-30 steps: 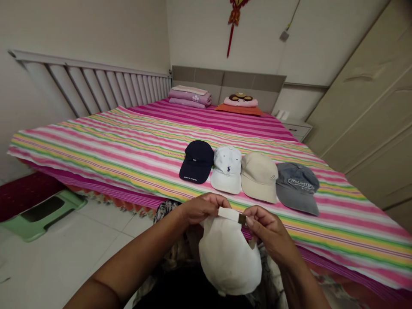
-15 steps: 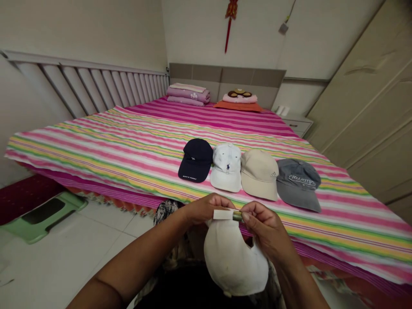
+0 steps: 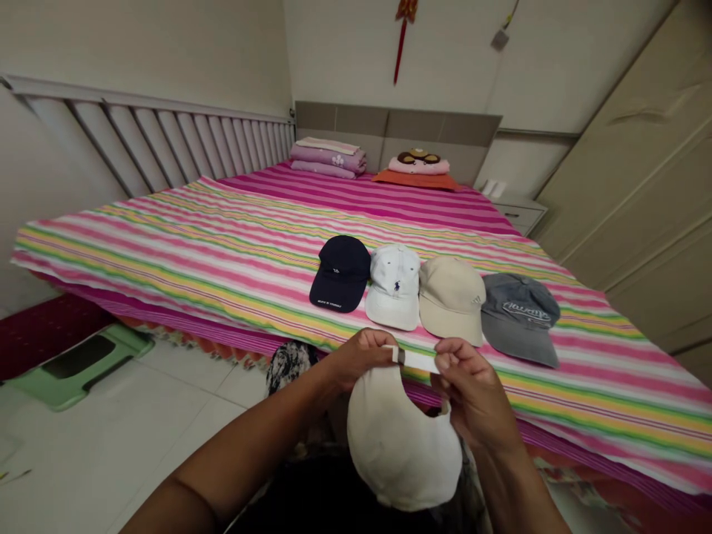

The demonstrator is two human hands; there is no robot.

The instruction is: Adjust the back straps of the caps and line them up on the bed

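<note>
An off-white baseball cap (image 3: 403, 445) hangs between my hands over my lap, its back opening and strap toward the bed. My left hand (image 3: 364, 357) is closed on the strap's left end, beside a small dark buckle. The white strap (image 3: 420, 361) runs across to my right hand (image 3: 470, 378), whose thumb and fingers pinch its other end. On the bed just beyond, a navy cap (image 3: 342, 271), a white cap (image 3: 394, 285), a beige cap (image 3: 452, 297) and a grey cap (image 3: 520, 315) lie side by side, brims toward me.
A striped sheet (image 3: 183, 256) covers the bed. Folded purple bedding (image 3: 328, 159) and a pink-and-orange stack (image 3: 417, 174) lie at the headboard (image 3: 356, 122). A green stool (image 3: 83, 371) stands on the floor at left; a nightstand (image 3: 520, 215) is at far right.
The strap now stretches to my right hand, and the buckle shows near my left hand instead of the right. The strap's metallic part is no longer at my right fingertips.
</note>
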